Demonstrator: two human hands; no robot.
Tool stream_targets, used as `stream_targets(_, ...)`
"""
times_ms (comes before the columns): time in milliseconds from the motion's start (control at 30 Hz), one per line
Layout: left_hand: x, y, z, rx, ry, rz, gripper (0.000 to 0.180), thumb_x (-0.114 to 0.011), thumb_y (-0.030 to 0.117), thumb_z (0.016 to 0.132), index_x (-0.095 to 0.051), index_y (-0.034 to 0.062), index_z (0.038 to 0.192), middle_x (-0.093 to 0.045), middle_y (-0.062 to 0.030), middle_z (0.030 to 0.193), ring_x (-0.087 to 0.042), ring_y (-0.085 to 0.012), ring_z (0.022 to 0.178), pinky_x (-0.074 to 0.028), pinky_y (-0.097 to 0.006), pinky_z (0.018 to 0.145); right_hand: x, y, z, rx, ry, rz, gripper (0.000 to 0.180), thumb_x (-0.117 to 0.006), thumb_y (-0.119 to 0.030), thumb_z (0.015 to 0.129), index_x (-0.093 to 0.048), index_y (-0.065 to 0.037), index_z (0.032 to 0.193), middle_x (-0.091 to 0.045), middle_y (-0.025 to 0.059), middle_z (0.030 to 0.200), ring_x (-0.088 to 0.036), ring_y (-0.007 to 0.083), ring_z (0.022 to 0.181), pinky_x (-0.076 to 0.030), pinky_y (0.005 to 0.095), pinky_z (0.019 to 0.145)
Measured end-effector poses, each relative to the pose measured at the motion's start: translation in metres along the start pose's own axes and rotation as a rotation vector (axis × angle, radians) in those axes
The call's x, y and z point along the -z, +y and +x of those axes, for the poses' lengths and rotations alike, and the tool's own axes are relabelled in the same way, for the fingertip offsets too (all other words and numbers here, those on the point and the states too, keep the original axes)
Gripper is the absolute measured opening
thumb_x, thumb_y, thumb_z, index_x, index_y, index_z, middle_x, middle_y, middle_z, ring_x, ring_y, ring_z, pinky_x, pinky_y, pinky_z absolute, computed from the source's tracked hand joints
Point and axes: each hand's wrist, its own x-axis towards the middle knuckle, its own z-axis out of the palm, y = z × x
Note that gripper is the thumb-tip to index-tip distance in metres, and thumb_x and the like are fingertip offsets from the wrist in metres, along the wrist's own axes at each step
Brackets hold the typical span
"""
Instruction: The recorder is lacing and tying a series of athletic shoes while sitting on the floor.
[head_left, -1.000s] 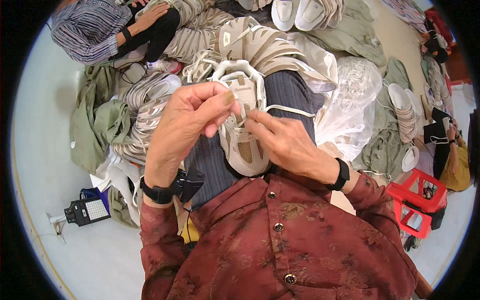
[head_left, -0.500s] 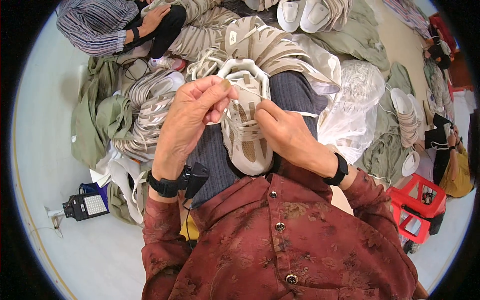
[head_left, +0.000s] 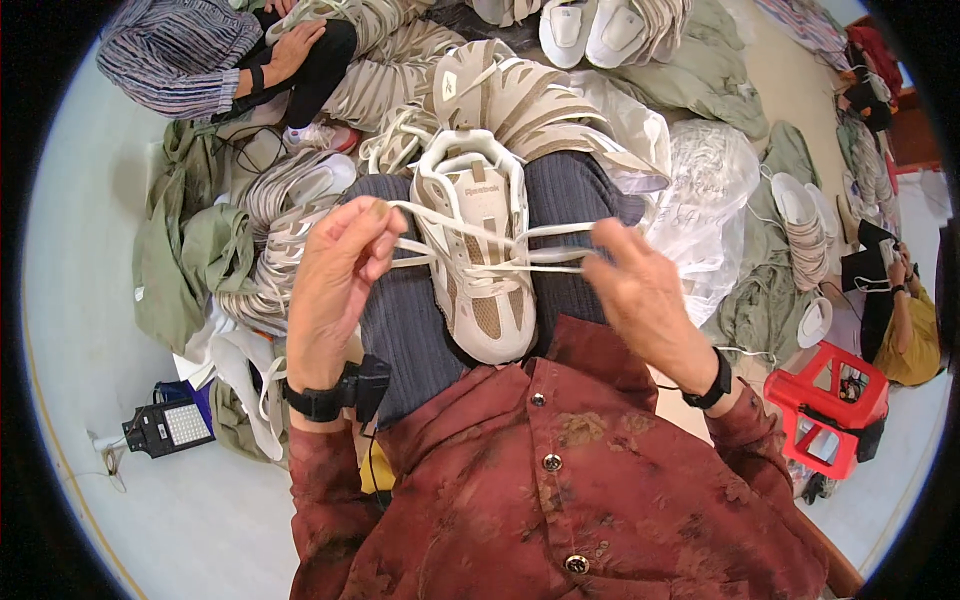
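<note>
A beige and white sneaker [head_left: 485,340] rests between my knees, its toe toward me and its collar pointing away. White shoelaces [head_left: 450,221] run out to both sides from the front of its tongue. My left hand [head_left: 345,255] is closed in a pinch on a shoelace, left of the shoe. On the other side, my right hand [head_left: 648,295] has lace ends drawn out to its fingers, which are bent and smeared by motion. The laces cross loosely over the tongue, and the lower rows lie across the throat of the shoe.
Stacked beige shoe uppers [head_left: 530,100] lie just beyond my knees, with more at left. A clear plastic bag [head_left: 710,200] and green cloth [head_left: 765,290] are at right, near a red stool [head_left: 830,405]. A person in a striped sleeve [head_left: 185,60] sits at far left.
My hands have moved apart from close over the shoe, the left going left and the right going right. The laces now stretch out sideways, and the tongue is uncovered.
</note>
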Motion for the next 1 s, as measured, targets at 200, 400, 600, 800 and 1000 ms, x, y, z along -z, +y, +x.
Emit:
stream_targets(200, 0.014, -0.001, -0.012, -0.028, 0.030, -0.072, 0.021, -0.057, 0.018, 0.100, -0.060, 0.0015, 0.089, -0.049, 0.0028, 0.070, -0.038, -0.0026, 0.055, -0.030, -0.017, 0.051, 0.007, 0.079, -0.027, -0.486, 0.280, -0.240, 0.010, -0.058, -0.008, 0.089, -0.067, -0.006, 0.090, -0.063, 0.0212, 0.072, -0.063, 0.0387, 0.064, -0.047, 0.0452, 0.056)
stream_targets(400, 0.023, 0.000, -0.024, -0.040, 0.038, -0.101, 0.019, -0.057, 0.016, 0.100, -0.060, 0.0001, 0.090, -0.050, 0.0018, 0.071, -0.039, -0.0031, 0.057, -0.031, -0.017, 0.052, 0.013, 0.175, -0.071, -1.133, 0.542, 0.939, 0.023, -0.056, -0.012, 0.096, -0.066, 0.002, 0.111, -0.072, 0.0098, 0.083, -0.071, 0.0205, 0.075, -0.055, 0.0324, 0.062)
stream_targets(600, 0.026, -0.008, -0.028, -0.050, 0.073, -0.189, 0.019, -0.053, 0.014, 0.100, -0.049, 0.0065, 0.083, -0.049, 0.0006, 0.074, -0.037, -0.0032, 0.056, -0.031, -0.018, 0.050, -0.004, 0.241, -0.147, -1.010, 0.778, 1.569, 0.037, -0.054, -0.009, 0.095, -0.053, 0.006, 0.128, -0.064, 0.0198, 0.122, -0.062, 0.0280, 0.114, -0.052, 0.0358, 0.096)
stream_targets(800, 0.077, -0.029, -0.041, -0.026, 0.262, -0.322, 0.012, -0.056, 0.017, 0.101, -0.055, 0.0082, 0.092, -0.049, 0.0020, 0.080, -0.041, -0.0048, 0.059, -0.035, -0.019, 0.050, -0.022, 0.234, -0.168, -0.641, 0.856, 1.566, 0.017, -0.053, -0.010, 0.097, -0.063, 0.003, 0.097, -0.066, 0.0116, 0.090, -0.064, 0.0200, 0.078, -0.052, 0.0308, 0.072)
stream_targets(1000, 0.089, -0.013, -0.070, -0.187, 0.496, 0.054, 0.021, -0.058, 0.024, 0.098, -0.064, 0.0047, 0.100, -0.061, -0.0053, 0.079, -0.055, -0.0128, 0.064, -0.043, -0.026, 0.058, -0.050, 0.274, -0.205, -1.181, 1.252, 1.736, 0.012, -0.062, -0.007, 0.093, -0.057, -0.002, 0.082, -0.054, 0.0060, 0.067, -0.049, 0.0181, 0.054, -0.041, 0.0291, 0.051)
